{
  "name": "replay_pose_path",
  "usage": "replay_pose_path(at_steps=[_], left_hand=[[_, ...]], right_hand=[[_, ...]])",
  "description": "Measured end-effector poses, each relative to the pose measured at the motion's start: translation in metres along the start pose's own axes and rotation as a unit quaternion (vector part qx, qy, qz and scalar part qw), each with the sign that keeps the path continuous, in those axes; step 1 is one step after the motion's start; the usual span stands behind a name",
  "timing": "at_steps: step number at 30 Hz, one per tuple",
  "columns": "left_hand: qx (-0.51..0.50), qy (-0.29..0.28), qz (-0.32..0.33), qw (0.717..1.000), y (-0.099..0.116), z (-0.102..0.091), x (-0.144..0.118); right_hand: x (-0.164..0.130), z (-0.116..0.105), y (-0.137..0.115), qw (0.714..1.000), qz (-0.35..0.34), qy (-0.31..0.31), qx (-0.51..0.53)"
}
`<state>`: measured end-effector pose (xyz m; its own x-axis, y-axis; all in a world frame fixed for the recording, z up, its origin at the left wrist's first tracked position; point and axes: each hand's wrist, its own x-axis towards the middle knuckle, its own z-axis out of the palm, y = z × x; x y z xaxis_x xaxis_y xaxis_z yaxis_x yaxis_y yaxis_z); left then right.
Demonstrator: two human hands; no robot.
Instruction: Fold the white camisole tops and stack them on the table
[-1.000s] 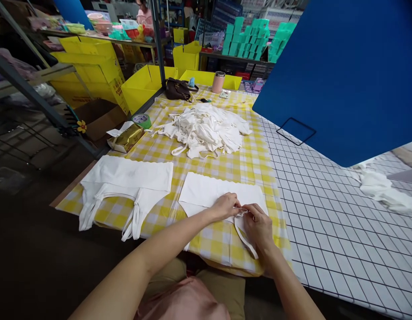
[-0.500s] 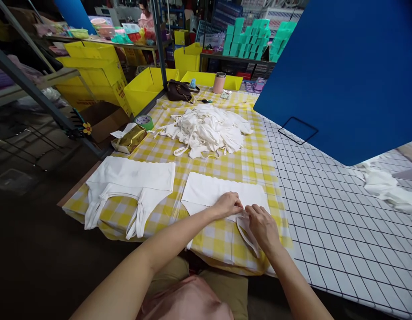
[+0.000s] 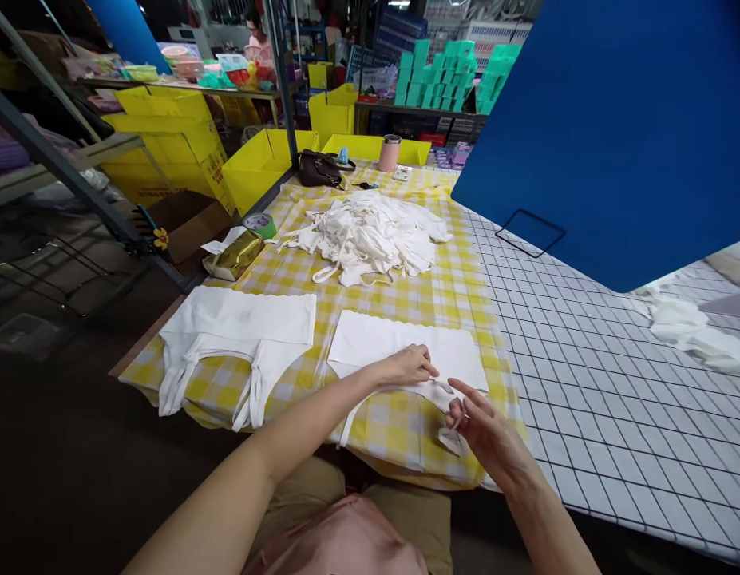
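- Since the earlier frames, the right hand [image 3: 486, 427] had lifted off the cloth and drawn back toward the body, its palm turned up and the fingers loosely spread.
- That hand still kept a light pinch on the thin white strap [image 3: 449, 415], which ran from the garment's lower edge and looped down over the tabletop's near edge.
- Meanwhile the left hand [image 3: 409, 367] stayed pressed flat, fingers extended and grasping nothing, pinning the white camisole top [image 3: 370, 343] where the strap joined it.
- The camisole top lay spread flat on the yellow checked tablecloth [image 3: 459, 295], close to the near edge of the tabletop, directly in front of the person.
- Judging by how it draped, the cloth looked light, soft and limp; it would likely slide and wrinkle unless held down, and the strap would twist easily, so the seam at the strap's base seemed the surest place to take hold.
- A second flattened top [image 3: 238, 323] lay just beside it to the left, straps hanging toward the edge.
- Farther back sat a loose pile of white garments [image 3: 370, 235], well apart from the hands.
- A gold packet [image 3: 233, 255] and a roll of tape [image 3: 259, 224] rested near the left edge, and a pink tumbler [image 3: 389, 152] and a dark bag [image 3: 318, 168] stood at the far end.
- A blue board [image 3: 615, 128] leaned over the white grid surface [image 3: 585, 383] on the right.
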<state>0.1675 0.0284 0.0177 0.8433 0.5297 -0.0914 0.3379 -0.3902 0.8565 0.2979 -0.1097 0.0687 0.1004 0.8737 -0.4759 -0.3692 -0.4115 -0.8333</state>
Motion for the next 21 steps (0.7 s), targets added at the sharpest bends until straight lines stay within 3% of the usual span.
replay_pose_path(at_steps=[5, 9, 13, 17, 19, 21], left_hand=[[0.043, 0.01, 0.002, 0.999, 0.002, 0.001, -0.001], [0.087, -0.016, 0.018, 0.996, 0.007, -0.002, -0.004], [0.105, -0.029, 0.018, 0.994, 0.012, -0.005, -0.005], [0.05, -0.047, 0.014, 0.998, 0.015, -0.019, -0.018], [0.019, -0.016, 0.006, 1.0, 0.015, -0.032, -0.034], [0.027, 0.038, -0.009, 0.999, 0.013, -0.045, -0.053]], right_hand=[[-0.045, -0.022, 0.026, 0.984, -0.04, 0.097, -0.145], [-0.069, -0.039, 0.06, 0.975, -0.032, 0.169, -0.143], [-0.079, -0.042, 0.081, 0.967, -0.049, 0.214, -0.132], [-0.086, -0.038, 0.091, 0.936, -0.1, 0.264, -0.21], [-0.089, -0.03, 0.098, 0.934, -0.094, 0.237, -0.252], [-0.086, -0.015, 0.107, 0.951, -0.053, 0.132, -0.276]])
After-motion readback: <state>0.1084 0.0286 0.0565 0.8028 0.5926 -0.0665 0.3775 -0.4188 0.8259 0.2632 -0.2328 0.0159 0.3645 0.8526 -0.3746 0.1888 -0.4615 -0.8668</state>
